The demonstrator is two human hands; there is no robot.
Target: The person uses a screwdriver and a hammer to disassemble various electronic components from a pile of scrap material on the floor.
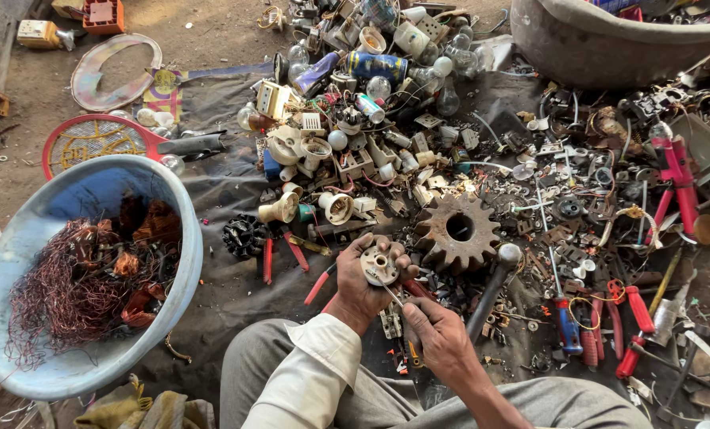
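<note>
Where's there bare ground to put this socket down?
Bare dark sheet lies between the blue basin and the red-handled pliers, reaching down to your left knee. Bare dirt sits by the racket. Right of the rusty gear, parts crowd everything.

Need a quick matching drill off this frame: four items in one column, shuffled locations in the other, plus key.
Items
1. blue basin
2. rusty gear
3. white lamp socket
4. red racket

Locations
A. in the left hand
B. on the dark sheet just beyond the hands
C. on the ground beyond the basin
D. at the person's left, holding copper wire

Pairs: 1-D, 2-B, 3-A, 4-C
</note>
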